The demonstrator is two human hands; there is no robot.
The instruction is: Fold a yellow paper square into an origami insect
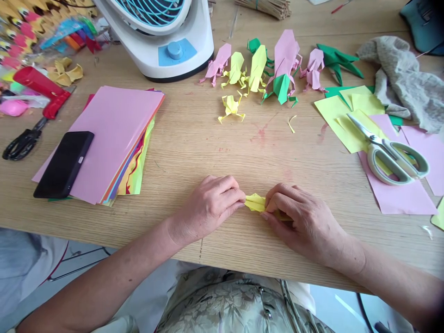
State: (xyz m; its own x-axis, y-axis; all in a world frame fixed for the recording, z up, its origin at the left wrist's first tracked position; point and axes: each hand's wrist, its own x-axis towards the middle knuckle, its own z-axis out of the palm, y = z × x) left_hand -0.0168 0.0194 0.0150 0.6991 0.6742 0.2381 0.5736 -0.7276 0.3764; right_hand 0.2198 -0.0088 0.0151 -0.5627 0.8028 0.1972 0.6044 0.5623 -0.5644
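Note:
Near the table's front edge I hold a small piece of folded yellow paper (255, 202) between both hands. My left hand (215, 203) pinches its left end with the fingers closed. On the other side, my right hand (299, 213) grips the right end, thumb below and fingers curled over it. The middle of the paper shows pointed folds; both ends are partly hidden by my fingers. Beyond my hands sits a small yellow origami frog (231, 107) with thin bent legs. Behind it stands a row of folded paper figures, among them a pink one (286, 53) and a green one (281, 88).
Scissors (393, 155) lie on yellow and pink paper sheets at the right, beside a grey cloth (404, 76). A black phone (64, 164) rests on a stack of coloured paper (118, 129) at the left. A white fan (166, 55) stands behind, near a red glue gun (45, 90).

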